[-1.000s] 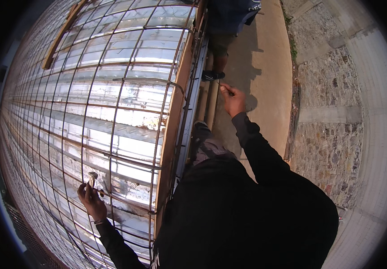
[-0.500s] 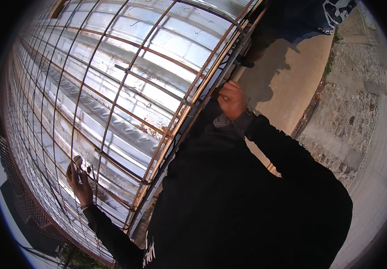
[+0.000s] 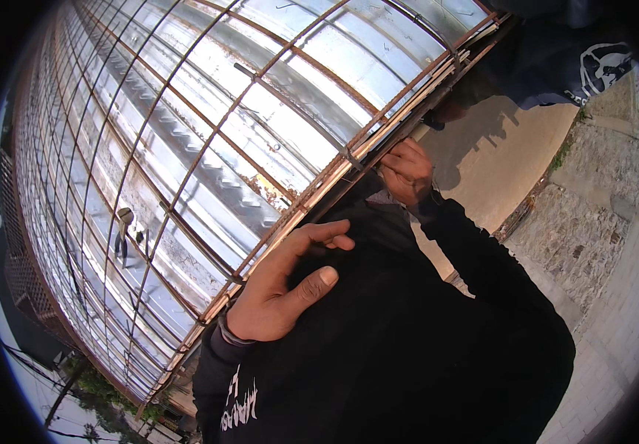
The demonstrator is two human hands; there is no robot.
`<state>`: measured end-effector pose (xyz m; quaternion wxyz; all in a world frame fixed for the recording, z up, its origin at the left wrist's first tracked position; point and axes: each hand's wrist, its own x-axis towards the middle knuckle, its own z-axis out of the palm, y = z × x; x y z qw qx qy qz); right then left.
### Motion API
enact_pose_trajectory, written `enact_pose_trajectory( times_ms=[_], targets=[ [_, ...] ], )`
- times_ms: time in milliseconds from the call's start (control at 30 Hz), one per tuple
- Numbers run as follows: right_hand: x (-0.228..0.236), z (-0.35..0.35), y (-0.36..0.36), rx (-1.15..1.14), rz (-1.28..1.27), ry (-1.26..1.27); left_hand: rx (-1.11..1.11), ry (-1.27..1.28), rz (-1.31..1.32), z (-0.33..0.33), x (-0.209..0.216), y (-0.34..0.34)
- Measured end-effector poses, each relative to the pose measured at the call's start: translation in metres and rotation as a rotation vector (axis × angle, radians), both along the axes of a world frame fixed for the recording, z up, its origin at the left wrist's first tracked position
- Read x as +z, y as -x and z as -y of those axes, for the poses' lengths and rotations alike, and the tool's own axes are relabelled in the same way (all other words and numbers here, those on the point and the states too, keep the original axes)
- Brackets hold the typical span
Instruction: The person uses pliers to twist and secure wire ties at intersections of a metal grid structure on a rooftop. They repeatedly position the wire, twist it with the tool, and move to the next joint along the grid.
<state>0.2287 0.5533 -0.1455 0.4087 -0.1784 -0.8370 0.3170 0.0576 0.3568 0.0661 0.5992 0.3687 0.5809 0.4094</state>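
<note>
Already in place: rebar mesh (image 3: 259, 78) over metal deck (image 3: 379, 55) | pincers (image 3: 123, 226) resting on it, unheld | left hand (image 3: 275, 291) empty, fingers apart | right hand (image 3: 408, 174) by the deck's edge, grip can't be told | remainder unclear.

Lettering in view. At seven o'clock, stylised white characters (image 3: 238, 403) in stacked lines on the wearer's long-sleeved black top (image 3: 408, 318), steeply slanted, no word certain. At two o'clock, a white outlined emblem (image 3: 606, 66) with small white letters (image 3: 575, 98), too small to read, on a co-worker's navy garment (image 3: 538, 70).
</note>
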Motion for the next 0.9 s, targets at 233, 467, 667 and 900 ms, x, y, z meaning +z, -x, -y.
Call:
enact_pose_trajectory(
  times_ms=[233, 467, 667, 900],
  targets=[
    [-0.003, 0.021, 0.016, -0.157, -0.051, 0.387, 0.374, 0.366, 0.866, -0.026, -0.059, -0.022],
    [0.005, 0.003, 0.009, 0.119, 0.067, 0.556, 0.288, 0.415, 0.744, -0.025, -0.063, -0.032],
    [0.001, -0.002, 0.007, 0.153, 0.034, 0.503, 0.567, 0.453, 0.678, -0.032, -0.071, -0.044],
    [0.001, 0.003, 0.013, 0.148, -0.084, 0.546, 0.595, 0.379, 0.757, -0.043, -0.061, -0.058]
  ],
)
